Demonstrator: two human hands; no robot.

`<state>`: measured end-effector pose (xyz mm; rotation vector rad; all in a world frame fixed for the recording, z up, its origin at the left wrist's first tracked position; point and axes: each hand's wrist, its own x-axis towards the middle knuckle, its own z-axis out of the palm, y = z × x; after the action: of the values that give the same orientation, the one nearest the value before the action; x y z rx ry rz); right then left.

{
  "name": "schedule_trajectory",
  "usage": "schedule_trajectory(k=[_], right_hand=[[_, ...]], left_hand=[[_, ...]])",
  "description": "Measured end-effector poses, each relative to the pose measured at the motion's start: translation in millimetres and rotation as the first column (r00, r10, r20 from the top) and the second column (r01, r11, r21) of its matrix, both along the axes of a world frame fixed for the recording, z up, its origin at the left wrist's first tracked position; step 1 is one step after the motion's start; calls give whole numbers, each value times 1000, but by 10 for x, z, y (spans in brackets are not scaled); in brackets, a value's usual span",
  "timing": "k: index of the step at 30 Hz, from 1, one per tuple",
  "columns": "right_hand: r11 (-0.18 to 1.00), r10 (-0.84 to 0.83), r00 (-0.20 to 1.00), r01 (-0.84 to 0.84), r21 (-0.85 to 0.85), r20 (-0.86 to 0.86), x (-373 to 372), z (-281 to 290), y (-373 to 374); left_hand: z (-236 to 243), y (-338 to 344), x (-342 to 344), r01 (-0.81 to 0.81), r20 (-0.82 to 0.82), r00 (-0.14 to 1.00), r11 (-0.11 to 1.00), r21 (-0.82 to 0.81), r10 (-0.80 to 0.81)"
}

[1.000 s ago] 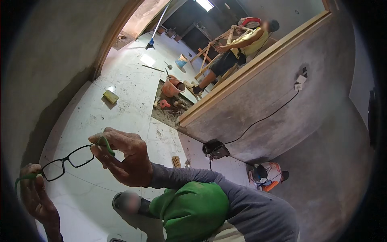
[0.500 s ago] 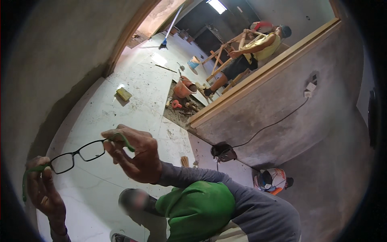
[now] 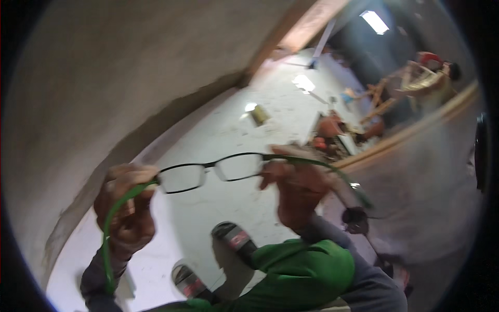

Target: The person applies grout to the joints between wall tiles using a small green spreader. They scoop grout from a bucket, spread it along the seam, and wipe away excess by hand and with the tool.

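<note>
A pair of eyeglasses [image 3: 207, 165] with a thin black frame and green temples spans the space between my two hands. My left hand [image 3: 126, 210] pinches the hinge end of one side, and that green temple curves down past my wrist. At the other hinge, my right hand [image 3: 302, 190] grips the frame between thumb and fingers, its temple stretching off to the right. The two lenses look clear, with the pale floor showing through. Both hands are held above my green-trousered knee [image 3: 312, 265] and sandalled feet [image 3: 234, 236].
White tiles [image 3: 202, 130] cover the floor, with a yellowish block [image 3: 257, 115] on them. A bare wall [image 3: 130, 78] rises at left. Farther right are an orange bucket [image 3: 330, 125], a wooden frame [image 3: 377, 99], another person [image 3: 429, 83] and a wooden-edged low wall [image 3: 416, 135].
The eyeglasses and both hands have moved right and closer to my view, with the temples now spread toward me. My view has swung left, so the room has shifted right and blurred.
</note>
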<state>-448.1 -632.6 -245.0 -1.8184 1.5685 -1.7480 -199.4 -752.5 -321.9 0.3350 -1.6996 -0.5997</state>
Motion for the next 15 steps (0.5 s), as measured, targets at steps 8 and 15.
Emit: schedule_trajectory(k=[8, 15], right_hand=[[971, 126, 941, -183, -157, -313, 209, 134, 74], [921, 258, 925, -323, -219, -281, 431, 282, 162]], left_hand=[[300, 258, 499, 216, -98, 972, 976, 17, -213], [603, 544, 791, 68, -49, 997, 998, 16, -68]])
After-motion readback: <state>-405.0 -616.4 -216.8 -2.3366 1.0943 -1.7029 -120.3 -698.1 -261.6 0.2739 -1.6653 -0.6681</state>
